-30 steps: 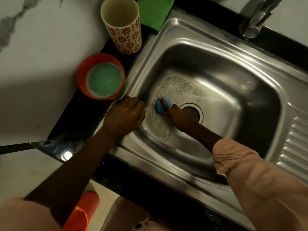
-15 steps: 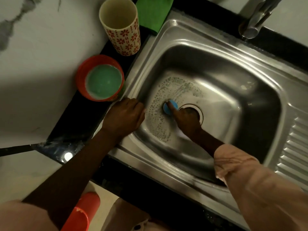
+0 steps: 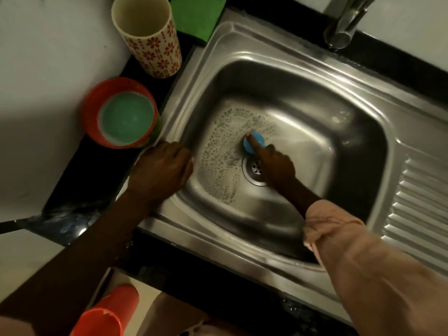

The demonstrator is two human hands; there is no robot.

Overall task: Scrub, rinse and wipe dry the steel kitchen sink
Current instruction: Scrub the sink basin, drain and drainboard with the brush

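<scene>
The steel sink (image 3: pixel 358 132) fills the middle of the view, its floor speckled with soap bubbles on the left half. My right hand (image 3: pixel 276 163) reaches into the basin and holds a small round blue scrubber (image 3: pixel 254 141) against the floor just behind the drain (image 3: pixel 254 169), index finger stretched over it. My left hand (image 3: pixel 162 170) rests on the sink's left rim, fingers bent over the edge.
An orange bowl of green soapy liquid (image 3: pixel 123 117) and a flowered cup (image 3: pixel 148 35) stand on the black counter left of the sink. A green cloth (image 3: pixel 196 15) lies behind them. The tap (image 3: pixel 344 20) is at the back right, the ribbed drainboard (image 3: pixel 421 209) on the right.
My right hand has moved the blue scrubber from left of the drain to just behind it, uncovering the drain. The left hand stays on the rim.
</scene>
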